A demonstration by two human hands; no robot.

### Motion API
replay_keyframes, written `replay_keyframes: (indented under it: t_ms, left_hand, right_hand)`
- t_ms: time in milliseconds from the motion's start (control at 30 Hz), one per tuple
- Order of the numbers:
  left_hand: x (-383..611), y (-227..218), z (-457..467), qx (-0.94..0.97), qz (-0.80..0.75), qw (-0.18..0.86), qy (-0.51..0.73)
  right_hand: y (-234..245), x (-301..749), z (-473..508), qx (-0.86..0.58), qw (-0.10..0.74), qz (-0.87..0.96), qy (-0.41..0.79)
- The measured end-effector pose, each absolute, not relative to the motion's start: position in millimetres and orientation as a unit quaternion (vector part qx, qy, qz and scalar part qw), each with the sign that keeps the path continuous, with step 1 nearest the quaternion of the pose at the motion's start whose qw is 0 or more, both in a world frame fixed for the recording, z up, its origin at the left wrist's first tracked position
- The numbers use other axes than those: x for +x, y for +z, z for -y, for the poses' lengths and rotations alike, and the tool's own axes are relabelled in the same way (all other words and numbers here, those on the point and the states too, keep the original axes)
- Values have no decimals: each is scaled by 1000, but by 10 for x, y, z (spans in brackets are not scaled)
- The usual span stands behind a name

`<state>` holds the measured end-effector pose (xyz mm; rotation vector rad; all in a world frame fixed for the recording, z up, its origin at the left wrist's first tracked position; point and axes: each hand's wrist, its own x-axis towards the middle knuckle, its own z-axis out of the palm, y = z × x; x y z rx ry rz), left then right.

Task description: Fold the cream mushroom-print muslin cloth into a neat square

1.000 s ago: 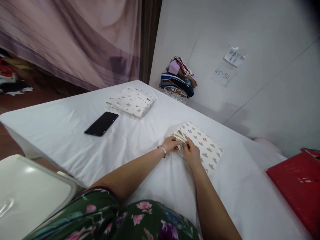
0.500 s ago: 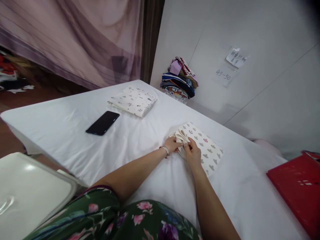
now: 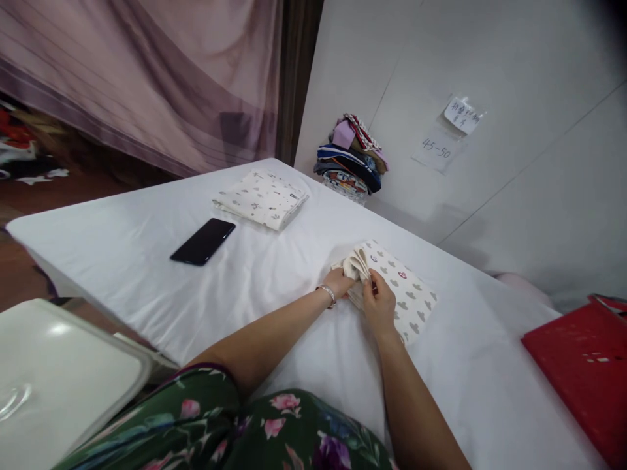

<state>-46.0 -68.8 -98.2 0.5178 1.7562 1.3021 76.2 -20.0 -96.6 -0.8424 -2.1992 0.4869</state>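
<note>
A folded cream cloth printed with grey and red shapes lies on the white table in front of me. My left hand, with a silver bracelet at the wrist, is closed on the cloth's near-left corner, where several layers are lifted and fanned. My right hand pinches the same layered edge from the right, fingers curled on the fabric.
A black phone lies to the left. A second folded printed cloth sits behind it. A pile of coloured clothes leans on the far wall. A red crate stands at right, a white lid at lower left.
The corner layers of the cloth have been lifted a little higher and bunched between both hands. The hands stay at the same corner.
</note>
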Motion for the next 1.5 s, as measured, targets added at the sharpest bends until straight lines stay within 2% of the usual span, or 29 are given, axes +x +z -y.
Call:
replay_keyframes:
  t_ms: [233, 900, 1067, 1267, 1500]
  left_hand:
    - [-529, -984, 715, 187, -624, 505, 566]
    - [-683, -906, 808, 139, -535, 607, 571]
    - [-729, -903, 818, 144, -532, 612, 567]
    - [-757, -905, 844, 185, -517, 612, 568]
    - [-738, -948, 872, 236, -487, 604, 585]
  right_hand:
    - [-1009, 738, 211, -282, 292, 909, 100]
    - [-916, 765, 240, -237, 197, 950, 48]
    - [-964, 751, 241, -235, 203, 950, 34]
    - [-1006, 753, 221, -264, 243, 930, 74]
    - [-1018, 756, 184, -266, 246, 926, 104]
